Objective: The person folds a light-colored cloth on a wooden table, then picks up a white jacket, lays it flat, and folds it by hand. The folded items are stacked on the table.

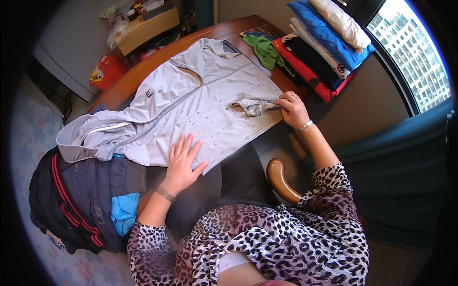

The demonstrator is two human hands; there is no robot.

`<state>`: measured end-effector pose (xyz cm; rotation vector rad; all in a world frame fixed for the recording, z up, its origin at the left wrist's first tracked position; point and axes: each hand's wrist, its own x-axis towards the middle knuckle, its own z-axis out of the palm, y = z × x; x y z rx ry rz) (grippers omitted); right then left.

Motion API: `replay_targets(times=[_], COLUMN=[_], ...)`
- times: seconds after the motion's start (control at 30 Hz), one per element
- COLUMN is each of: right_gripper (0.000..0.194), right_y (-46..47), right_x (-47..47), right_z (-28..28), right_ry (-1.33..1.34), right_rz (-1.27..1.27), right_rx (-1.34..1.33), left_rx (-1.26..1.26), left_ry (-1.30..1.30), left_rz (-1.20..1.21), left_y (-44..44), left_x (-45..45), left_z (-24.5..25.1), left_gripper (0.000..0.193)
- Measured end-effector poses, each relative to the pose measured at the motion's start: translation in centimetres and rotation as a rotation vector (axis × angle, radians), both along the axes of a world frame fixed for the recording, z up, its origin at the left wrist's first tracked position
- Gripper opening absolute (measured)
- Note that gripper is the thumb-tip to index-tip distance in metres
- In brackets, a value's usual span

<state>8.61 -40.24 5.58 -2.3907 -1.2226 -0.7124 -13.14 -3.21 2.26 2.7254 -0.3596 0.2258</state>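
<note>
A light grey garment (200, 107) with a collar, a zip line and dark spots lies spread over a wooden table. My left hand (184, 164) rests flat on its near edge, fingers apart, holding nothing. With thumb and fingers, my right hand (294, 110) pinches one end of a crumpled, stained piece of grey fabric (254, 107) near the garment's right edge. I cannot tell whether that piece is a loose cloth or part of the garment. Smudges and more spots show on the garment around it.
Folded clothes (322, 53) are stacked at the table's far right, beside a green cloth (264, 52). Dark jackets (77, 200) with red stripes and a light blue cloth (124, 212) lie at my left. A curved wooden armrest (281, 180) stands near my right arm.
</note>
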Motion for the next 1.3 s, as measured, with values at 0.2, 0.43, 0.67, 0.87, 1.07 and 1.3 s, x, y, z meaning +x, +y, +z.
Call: replay_targets(times=[0.2, 0.43, 0.67, 0.87, 1.07, 1.3], right_gripper=[0.018, 0.018, 0.014, 0.014, 0.028, 0.017], right_y=[-0.6, -1.5, -1.5, -0.8, 2.6, 3.9], right_x=[-0.6, -0.8, -1.0, 0.0, 5.5, 7.8], right_z=[-0.1, -0.5, 0.3, 1.3, 0.2, -0.3], right_ry=[0.092, 0.144, 0.186, 0.344, 0.324, 0.346], right_rz=[0.038, 0.041, 0.051, -0.095, -0.312, -0.507], right_rx=[0.074, 0.075, 0.077, 0.294, 0.189, 0.153], left_rx=[-0.057, -0.083, -0.157, -0.194, -0.187, -0.121], left_ry=[-0.176, -0.23, -0.407, -0.32, -0.334, -0.207], left_rz=[-0.219, -0.344, -0.307, -0.397, -0.354, -0.382], left_y=[-3.9, -11.8, -12.1, -11.4, -10.8, -10.5], left_x=[6.8, 15.4, 17.7, 15.0, 15.0, 13.3], left_z=[2.8, 2.7, 3.8, 4.4, 3.1, 2.9], left_gripper=[0.056, 0.047, 0.008, 0.021, 0.025, 0.036])
